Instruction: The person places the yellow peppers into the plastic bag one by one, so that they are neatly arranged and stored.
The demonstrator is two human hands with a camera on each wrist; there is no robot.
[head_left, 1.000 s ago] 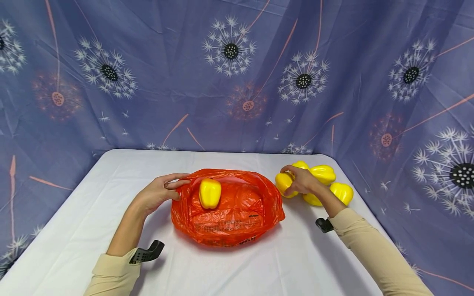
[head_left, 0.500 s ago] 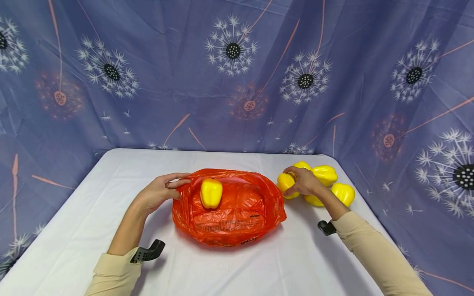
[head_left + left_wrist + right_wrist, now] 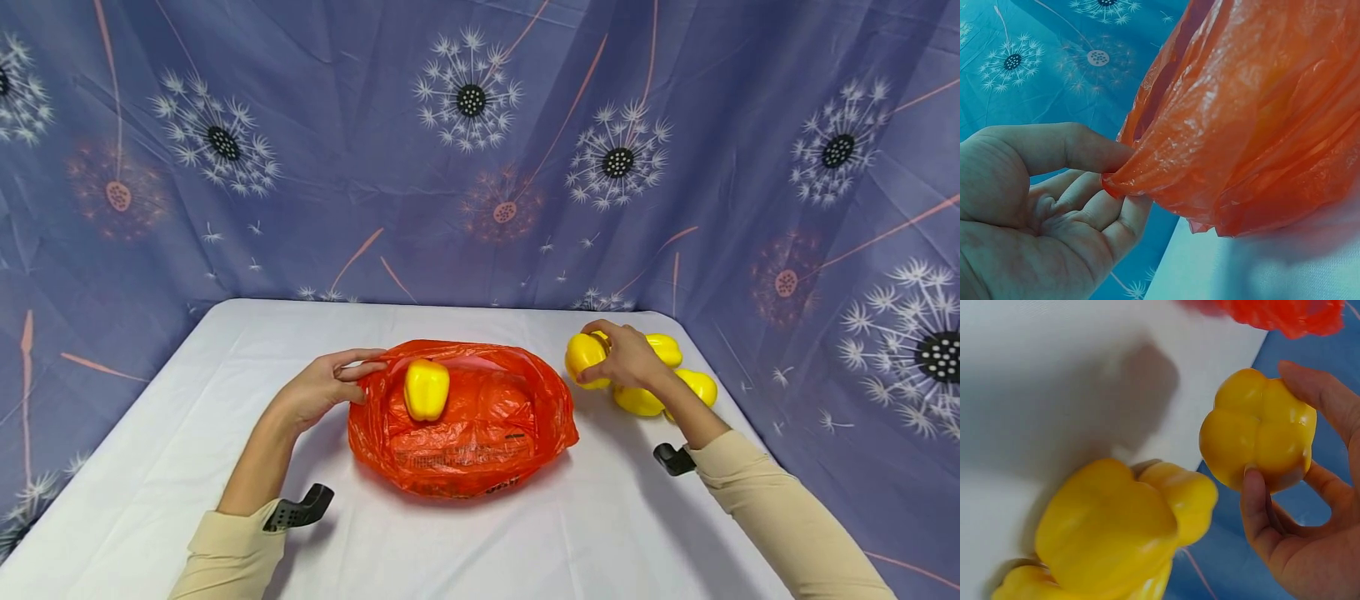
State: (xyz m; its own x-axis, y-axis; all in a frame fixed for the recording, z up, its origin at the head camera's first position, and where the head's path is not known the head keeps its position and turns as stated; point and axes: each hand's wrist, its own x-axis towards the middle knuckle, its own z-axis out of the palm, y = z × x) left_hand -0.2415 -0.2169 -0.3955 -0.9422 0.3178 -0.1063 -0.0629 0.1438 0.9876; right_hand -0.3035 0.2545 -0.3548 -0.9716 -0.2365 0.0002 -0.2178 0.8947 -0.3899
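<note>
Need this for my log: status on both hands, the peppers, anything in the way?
Left hand pinching red bag. Right hand gripping yellow pepper. Second pepper inside open bag. No object seen between held pepper and bag.

Both forearms (image 3: 258,467) extend forward, the left hand (image 3: 318,390) pinching, the right hand (image 3: 628,358) gripping.

The left hand (image 3: 1050,240) pinches a bit of a shiny red bag (image 3: 1229,131). The bag is thin and crinkly, and a soft yellow patch (image 3: 1272,109) shows through it. Below the bag is a white table (image 3: 1192,265), with 1 slanting edge showing. Past that edge is blue cloth (image 3: 1063,103) with fluffy flowers (image 3: 1012,61).
</note>
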